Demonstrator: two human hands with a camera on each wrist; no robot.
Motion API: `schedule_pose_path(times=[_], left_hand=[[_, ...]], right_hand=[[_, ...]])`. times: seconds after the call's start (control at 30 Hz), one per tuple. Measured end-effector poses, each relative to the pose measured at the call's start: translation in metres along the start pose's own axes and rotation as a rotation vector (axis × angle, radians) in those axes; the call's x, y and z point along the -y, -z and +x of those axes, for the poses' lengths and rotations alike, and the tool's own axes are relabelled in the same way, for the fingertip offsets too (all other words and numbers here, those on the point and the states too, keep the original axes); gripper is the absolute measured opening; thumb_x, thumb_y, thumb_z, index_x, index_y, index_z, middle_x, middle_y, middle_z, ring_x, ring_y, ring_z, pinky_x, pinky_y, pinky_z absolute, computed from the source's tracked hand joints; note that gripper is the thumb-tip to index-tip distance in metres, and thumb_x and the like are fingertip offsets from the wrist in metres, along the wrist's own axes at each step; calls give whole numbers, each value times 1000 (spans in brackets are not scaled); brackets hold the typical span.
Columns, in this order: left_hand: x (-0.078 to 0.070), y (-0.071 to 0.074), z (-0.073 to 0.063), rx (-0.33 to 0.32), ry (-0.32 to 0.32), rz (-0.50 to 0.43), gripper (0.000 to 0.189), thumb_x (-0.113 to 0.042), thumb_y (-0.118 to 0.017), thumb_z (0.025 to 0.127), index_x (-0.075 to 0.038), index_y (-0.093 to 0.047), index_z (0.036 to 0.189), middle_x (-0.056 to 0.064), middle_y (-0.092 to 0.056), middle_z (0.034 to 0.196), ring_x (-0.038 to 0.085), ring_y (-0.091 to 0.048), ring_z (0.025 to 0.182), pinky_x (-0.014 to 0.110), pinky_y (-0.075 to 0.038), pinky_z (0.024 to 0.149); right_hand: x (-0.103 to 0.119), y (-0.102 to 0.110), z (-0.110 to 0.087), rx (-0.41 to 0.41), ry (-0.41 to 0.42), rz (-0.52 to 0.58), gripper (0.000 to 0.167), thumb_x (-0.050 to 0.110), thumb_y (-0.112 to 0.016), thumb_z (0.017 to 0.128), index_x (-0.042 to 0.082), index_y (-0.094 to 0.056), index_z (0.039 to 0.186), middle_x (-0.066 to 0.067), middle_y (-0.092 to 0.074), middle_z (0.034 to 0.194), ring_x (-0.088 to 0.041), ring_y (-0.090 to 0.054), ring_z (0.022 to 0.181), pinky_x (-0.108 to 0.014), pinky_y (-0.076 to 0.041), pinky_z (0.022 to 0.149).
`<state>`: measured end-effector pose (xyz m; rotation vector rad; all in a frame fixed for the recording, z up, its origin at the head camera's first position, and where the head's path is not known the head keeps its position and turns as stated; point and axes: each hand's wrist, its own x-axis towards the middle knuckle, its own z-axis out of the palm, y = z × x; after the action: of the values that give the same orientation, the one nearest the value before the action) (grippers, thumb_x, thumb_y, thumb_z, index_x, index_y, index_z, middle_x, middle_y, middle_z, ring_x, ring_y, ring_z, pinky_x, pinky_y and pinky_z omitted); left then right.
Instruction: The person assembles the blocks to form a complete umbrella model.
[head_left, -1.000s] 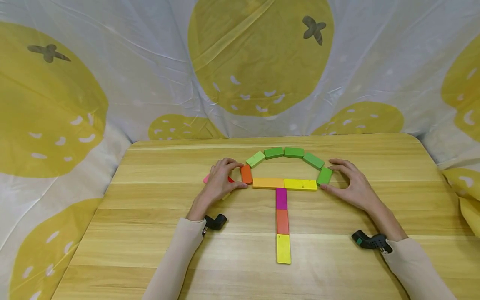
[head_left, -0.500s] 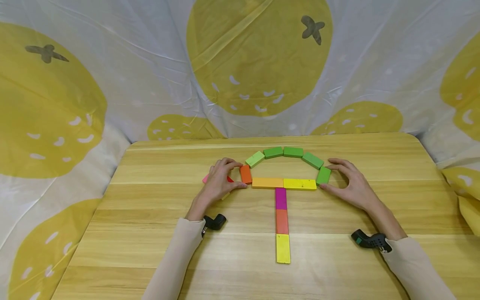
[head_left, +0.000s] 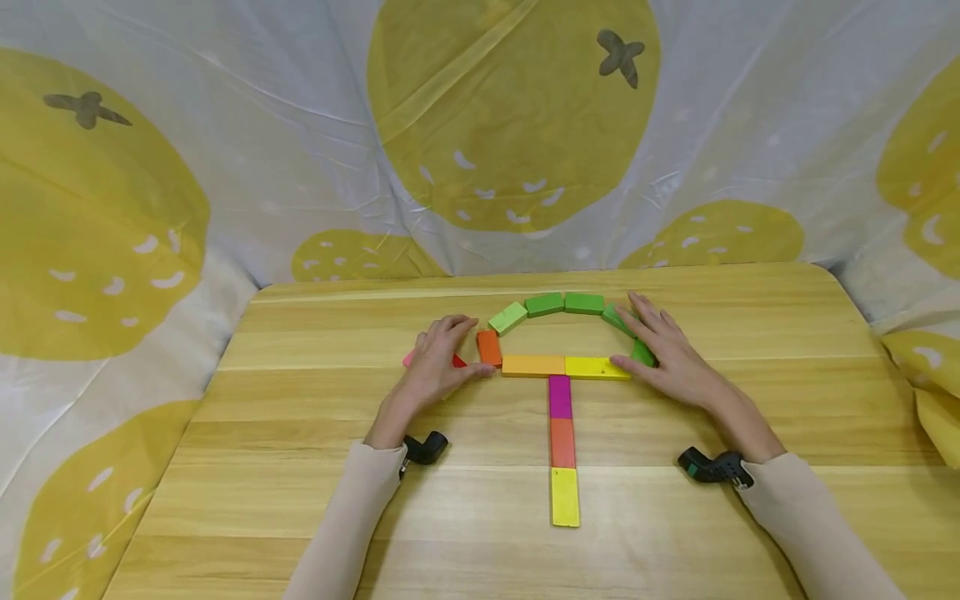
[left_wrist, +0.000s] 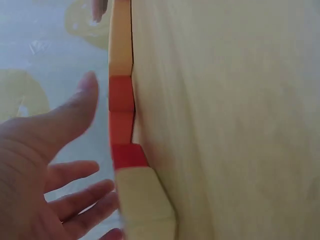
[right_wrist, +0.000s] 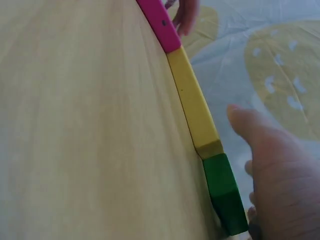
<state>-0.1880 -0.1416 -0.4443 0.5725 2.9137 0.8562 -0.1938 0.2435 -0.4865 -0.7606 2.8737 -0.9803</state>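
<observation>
Painted wooden blocks form an umbrella outline on the table. My left hand (head_left: pixel 435 364) is beside the orange block (head_left: pixel 489 347) at the arch's left end, thumb and fingers spread, thumb tip near the block's lower corner. Over the right end, my right hand (head_left: pixel 671 358) has loosely spread fingers that partly cover a green block (head_left: pixel 643 353) and the green block above it (head_left: pixel 617 318). Its thumb overlaps the yellow block (head_left: pixel 588 367) of the crossbar. An orange-yellow block (head_left: pixel 532 365) completes that bar. In the right wrist view the green end block (right_wrist: pixel 225 192) stands just beside the hand.
A light green block (head_left: pixel 507 318) and two green blocks (head_left: pixel 564 304) top the arch. A magenta block (head_left: pixel 560 396), coral block (head_left: pixel 562 442) and yellow block (head_left: pixel 566 497) make the stem. Red (head_left: pixel 459 361), pink (head_left: pixel 408 358) and cream blocks (left_wrist: pixel 145 195) lie around the left hand.
My right hand has moved left and up from the green end block's outer side to over the right of the arch. My left forefinger has drawn slightly away from the orange block.
</observation>
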Motion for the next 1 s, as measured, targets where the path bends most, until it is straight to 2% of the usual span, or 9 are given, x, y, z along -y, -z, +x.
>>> schedule_pose_path(times=[0.07,0.13,0.27,0.33,0.4,0.5,0.63,0.87,1.0], left_hand=[[-9,0,-6,9,-49,2,83,-40,-80,90,-1,-45,155,20,-43,160,39,-38,150,56,-32,123],[-21,-2,-15,45,-122,-2,87,-42,-76,94,-1,-36,160,19,-33,168,38,-30,156,58,-23,128],[-48,-15,-39,219,-273,6,100,-49,-71,96,-8,-14,167,14,-7,176,31,-7,164,56,-10,132],[-61,-24,-50,313,-324,37,105,-54,-69,95,-11,-6,167,11,3,176,30,2,164,57,-7,132],[-71,-35,-58,379,-354,89,108,-59,-67,94,-12,-3,168,10,8,176,29,6,164,57,-7,131],[-83,-48,-66,422,-372,172,111,-65,-64,93,-11,-2,168,10,10,176,30,9,163,59,-8,131],[-91,-58,-71,453,-352,244,110,-71,-59,93,-14,-1,168,8,11,176,27,12,163,59,-8,131],[-92,-59,-71,447,-315,279,105,-70,-52,97,-12,0,167,5,14,175,27,12,163,59,-7,131],[-93,-58,-72,462,-297,290,101,-69,-49,99,-13,-1,168,2,11,176,22,11,163,59,-5,131]], right_hand=[[-3,-3,1,4,-4,-12,80,37,-66,101,17,-25,166,-17,-8,175,-43,-9,161,-64,-6,129],[-5,-5,1,13,-9,-15,80,38,-65,101,18,-24,166,-18,-7,175,-46,-11,160,-65,-6,128],[-7,-7,1,21,-8,-20,80,40,-65,101,19,-23,167,-19,-8,174,-50,-15,158,-66,-7,127],[-7,-7,1,18,-9,-22,80,40,-65,101,19,-24,166,-18,-8,175,-49,-15,158,-66,-7,128],[-7,-8,0,9,-9,-27,80,39,-66,100,19,-25,166,-18,-10,174,-49,-17,158,-66,-8,127],[-7,-8,0,-1,-9,-29,79,39,-67,100,19,-27,166,-18,-12,174,-48,-18,158,-66,-9,127],[-9,-8,0,-2,-10,-26,79,39,-67,100,20,-27,166,-19,-13,174,-50,-18,157,-68,-10,126],[-10,-8,1,-6,-2,-20,79,38,-67,99,19,-28,165,-20,-15,173,-49,-19,157,-67,-9,127],[-10,-9,1,-9,0,-25,79,38,-68,99,18,-28,165,-20,-16,173,-49,-21,157,-66,-9,127]])
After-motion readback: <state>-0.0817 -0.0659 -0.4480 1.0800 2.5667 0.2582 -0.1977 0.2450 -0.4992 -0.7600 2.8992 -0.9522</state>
